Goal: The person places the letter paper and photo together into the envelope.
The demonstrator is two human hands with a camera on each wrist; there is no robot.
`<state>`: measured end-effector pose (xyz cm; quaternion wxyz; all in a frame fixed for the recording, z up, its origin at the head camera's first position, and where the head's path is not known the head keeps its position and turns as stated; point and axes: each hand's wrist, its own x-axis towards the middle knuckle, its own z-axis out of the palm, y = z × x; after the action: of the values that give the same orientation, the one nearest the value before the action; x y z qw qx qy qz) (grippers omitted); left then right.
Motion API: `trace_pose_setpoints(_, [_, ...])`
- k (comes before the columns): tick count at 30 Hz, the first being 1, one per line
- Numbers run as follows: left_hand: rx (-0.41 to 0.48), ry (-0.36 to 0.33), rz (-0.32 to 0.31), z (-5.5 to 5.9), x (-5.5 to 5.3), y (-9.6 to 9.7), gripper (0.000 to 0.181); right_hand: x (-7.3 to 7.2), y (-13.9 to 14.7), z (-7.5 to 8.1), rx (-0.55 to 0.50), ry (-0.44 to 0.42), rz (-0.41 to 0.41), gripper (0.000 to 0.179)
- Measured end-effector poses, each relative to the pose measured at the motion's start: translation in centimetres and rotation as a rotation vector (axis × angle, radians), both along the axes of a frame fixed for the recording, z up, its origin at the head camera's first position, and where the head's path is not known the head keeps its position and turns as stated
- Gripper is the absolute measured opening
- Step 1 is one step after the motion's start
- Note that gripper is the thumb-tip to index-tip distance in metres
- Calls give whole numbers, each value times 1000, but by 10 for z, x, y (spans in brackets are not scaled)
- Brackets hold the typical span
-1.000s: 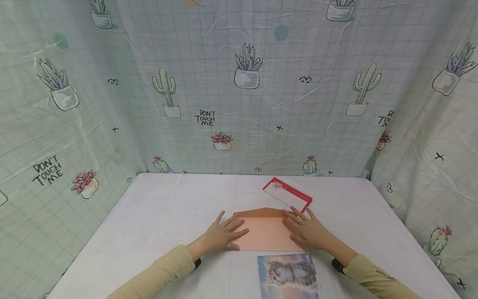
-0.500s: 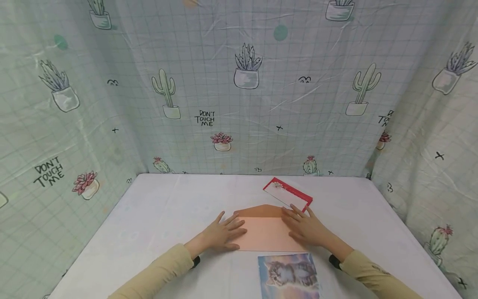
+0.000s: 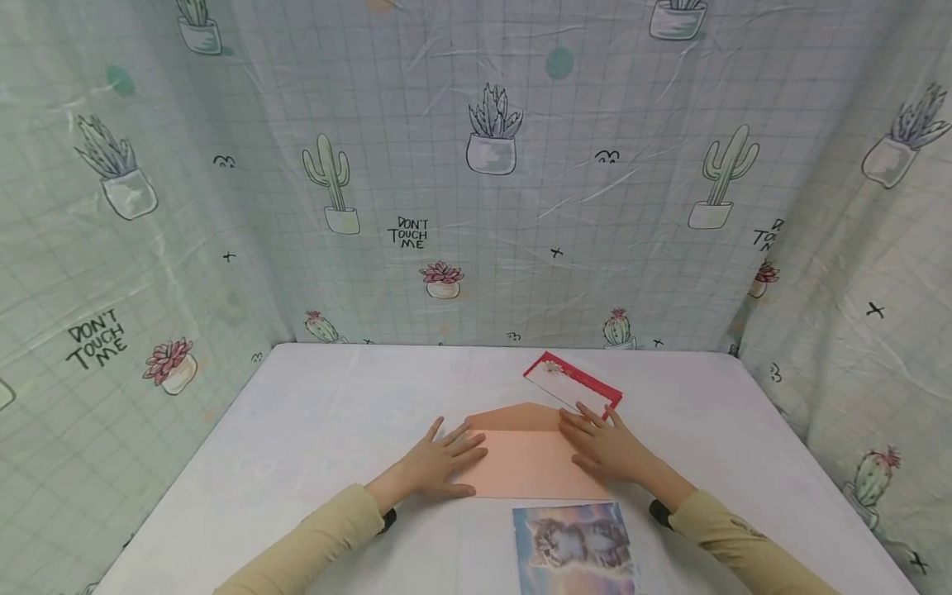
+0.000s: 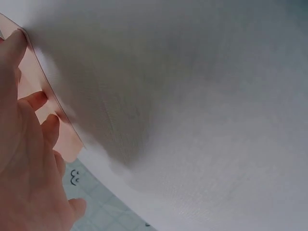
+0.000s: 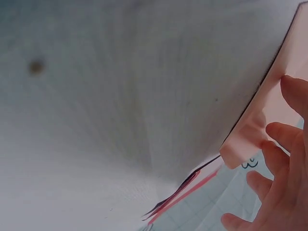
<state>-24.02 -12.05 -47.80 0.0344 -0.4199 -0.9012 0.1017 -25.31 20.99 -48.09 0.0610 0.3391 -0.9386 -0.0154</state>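
Note:
A peach envelope (image 3: pixel 524 467) lies on the white table with its pointed flap (image 3: pixel 524 416) folded out on the far side. My left hand (image 3: pixel 440 464) rests on the left end of it, fingers spread. On the right end rests my right hand (image 3: pixel 606 446), also with fingers spread, its outer fingertips overlapping a red-edged white card (image 3: pixel 568 388) behind. In the left wrist view, the left fingertips press on the envelope (image 4: pixel 70 139) near its edge. The right wrist view has the right hand (image 5: pixel 284 163) with fingertips at the envelope's surface.
Just in front of the envelope lies a picture (image 3: pixel 576 545) of a fluffy kitten on a blue and pink ground, cut off by the lower frame edge. Cloth printed with cacti (image 3: pixel 491 248) hangs behind the table (image 3: pixel 335 430) and along both sides.
The envelope's flap has risen and now shows more of its height. Both hands have shifted slightly to the left while staying on the envelope's ends.

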Motion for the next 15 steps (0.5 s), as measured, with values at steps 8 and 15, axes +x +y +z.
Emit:
trace_pose_setpoints(8, [-42,10,57,-2,0,0,63,-5,1,-3,-16,9,2,58])
trace_pose_setpoints(15, [-53,-60,114,5,2,1,61,-8,2,0,6,-16,13,58])
